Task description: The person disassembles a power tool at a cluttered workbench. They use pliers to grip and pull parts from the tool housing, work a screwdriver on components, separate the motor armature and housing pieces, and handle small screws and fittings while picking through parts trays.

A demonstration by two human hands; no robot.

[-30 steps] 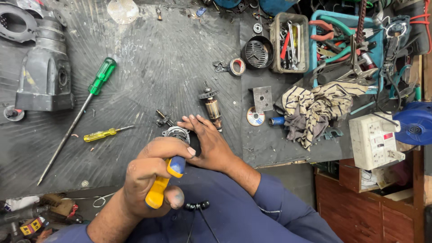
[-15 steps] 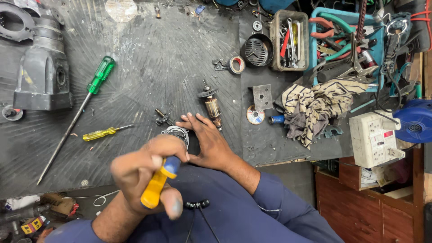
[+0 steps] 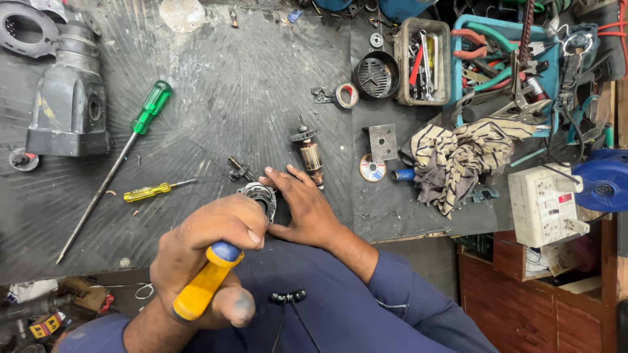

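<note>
My left hand (image 3: 203,261) is closed around a screwdriver with a yellow and blue handle (image 3: 204,285); its shaft is hidden behind the fist and points down toward a small round metal motor part (image 3: 260,194) on the dark workbench (image 3: 216,98). My right hand (image 3: 304,208) lies flat beside that part, with fingers spread and fingertips touching its right side. A motor armature with a copper winding (image 3: 310,155) lies just beyond my right fingers.
A long green-handled screwdriver (image 3: 124,150) and a small yellow one (image 3: 149,191) lie to the left. A grey power-tool housing (image 3: 65,104) stands at far left. Tool trays (image 3: 424,59), a striped rag (image 3: 458,157) and a white socket box (image 3: 541,202) are at right.
My left hand with the yellow-handled screwdriver has shifted slightly down and left, and the handle now tilts more toward me. My right hand stays on the round part.
</note>
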